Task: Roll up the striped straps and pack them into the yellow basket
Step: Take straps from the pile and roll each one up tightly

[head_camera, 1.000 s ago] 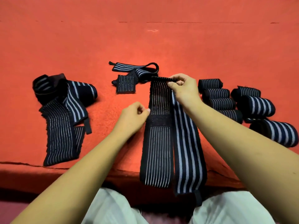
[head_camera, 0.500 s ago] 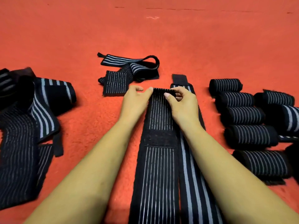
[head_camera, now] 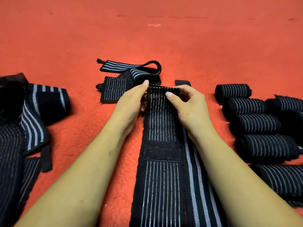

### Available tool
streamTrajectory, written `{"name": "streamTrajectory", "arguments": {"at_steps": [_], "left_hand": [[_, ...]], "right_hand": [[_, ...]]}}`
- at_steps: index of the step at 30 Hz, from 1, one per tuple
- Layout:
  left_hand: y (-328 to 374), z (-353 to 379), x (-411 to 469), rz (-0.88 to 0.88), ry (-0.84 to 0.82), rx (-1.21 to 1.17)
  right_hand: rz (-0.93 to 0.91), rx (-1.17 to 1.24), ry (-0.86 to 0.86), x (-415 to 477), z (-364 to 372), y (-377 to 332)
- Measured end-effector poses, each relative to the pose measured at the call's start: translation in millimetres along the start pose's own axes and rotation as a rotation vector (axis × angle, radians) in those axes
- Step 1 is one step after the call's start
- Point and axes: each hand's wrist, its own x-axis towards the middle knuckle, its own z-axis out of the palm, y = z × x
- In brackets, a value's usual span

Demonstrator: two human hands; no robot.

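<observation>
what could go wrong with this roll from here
1. The roll on the strap is only a first turn, pinched by the left hand and the right hand; a skewed start would likely cone out along its length.
2. The fuzzy patch lies ahead and may snag.
3. The wide-striped strap lies right alongside, under the right wrist, and could get dragged in.
</observation>
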Motion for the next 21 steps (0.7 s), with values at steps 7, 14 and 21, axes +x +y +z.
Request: {"name": "streamTrajectory", "arguments": {"at_steps": [7, 14, 21], "left_hand": [[9, -4, -6, 0.092, -0.068, 0.026], [11, -4, -7, 0.07, 0.008, -0.026], [9, 3, -10, 0.13, -0.017, -0.065]], "right_hand": [[0.031, 0.025, -0.041, -2, 0, -4], [0.027, 0.034, -0.019, -4, 3, -5], [0.046, 0.06, 0.067, -4, 6, -5]]}}
